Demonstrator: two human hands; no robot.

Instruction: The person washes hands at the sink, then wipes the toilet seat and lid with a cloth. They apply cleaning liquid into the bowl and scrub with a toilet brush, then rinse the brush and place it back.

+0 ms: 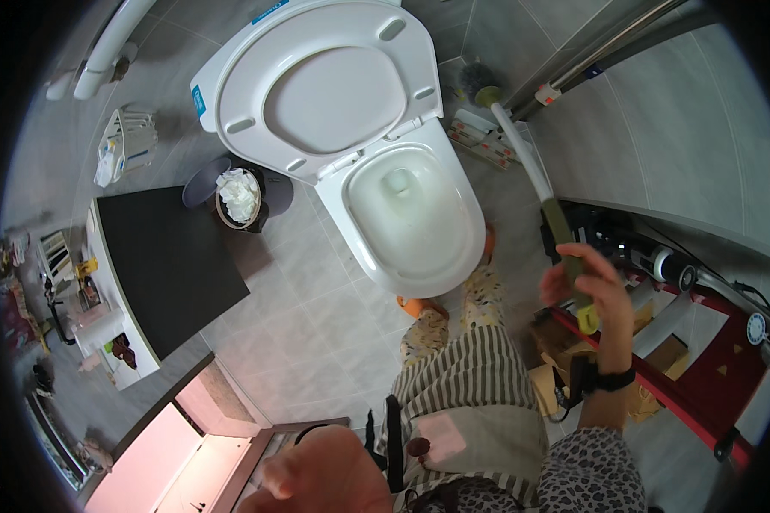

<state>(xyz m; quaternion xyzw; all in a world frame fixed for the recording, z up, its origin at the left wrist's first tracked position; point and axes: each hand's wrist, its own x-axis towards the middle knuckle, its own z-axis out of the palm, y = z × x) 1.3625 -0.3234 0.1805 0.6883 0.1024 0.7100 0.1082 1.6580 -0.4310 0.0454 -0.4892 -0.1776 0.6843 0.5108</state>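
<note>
My right hand (597, 282) grips the olive-green handle of a toilet brush (520, 144), to the right of the toilet. The brush has a white shaft, and its dark bristle head points away towards the back corner. In front of me the white toilet bowl (417, 218) stands open, with a little water at its bottom. Its seat and lid (333, 99) are raised against the tank. My left hand (327, 471) is close to the camera at the bottom edge, blurred and partly cut off. Its fingers are mostly hidden, so I cannot see whether it holds anything.
Left of the toilet is a small bin (239, 199) full of white tissue, beside a dark-topped cabinet (167, 263). A red-framed ladder (699, 378), cardboard boxes (545, 385) and a vacuum cleaner (664, 263) crowd the right. Pipes (590, 58) run along the right wall.
</note>
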